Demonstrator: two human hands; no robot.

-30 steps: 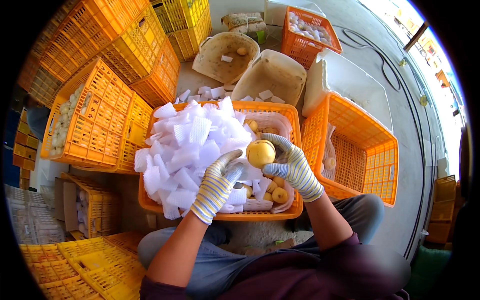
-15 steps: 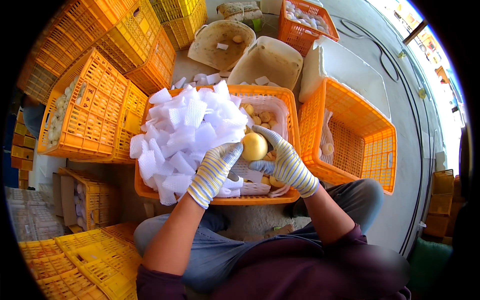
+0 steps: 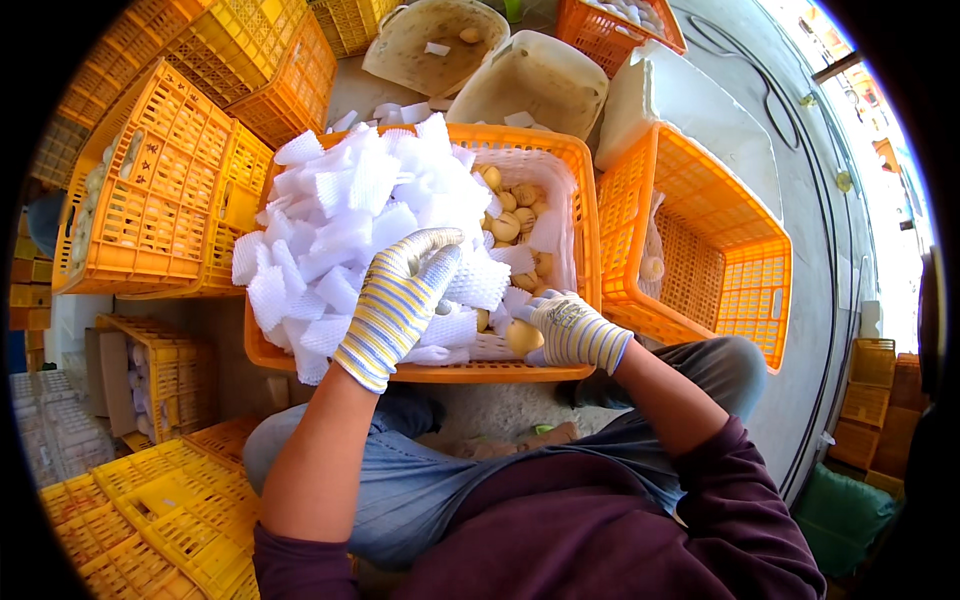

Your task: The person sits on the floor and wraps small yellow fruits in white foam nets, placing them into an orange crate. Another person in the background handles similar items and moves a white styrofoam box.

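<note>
the left hand (image 3: 400,300) gripped a white foam net (image 3: 470,280) from the pile. the right hand (image 3: 570,330) held a yellow fruit (image 3: 523,337) low in the orange crate (image 3: 590,210), near the net.

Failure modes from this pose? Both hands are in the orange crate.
1. The left hand grips one white foam net sleeve from the heaped pile of white foam sleeves; neighbours could drag out over the rim of the orange plastic crate.
2. The right hand holds a round yellow fruit low at the near wall, mostly hidden by the glove; it might slip or bruise against the plastic.
</note>
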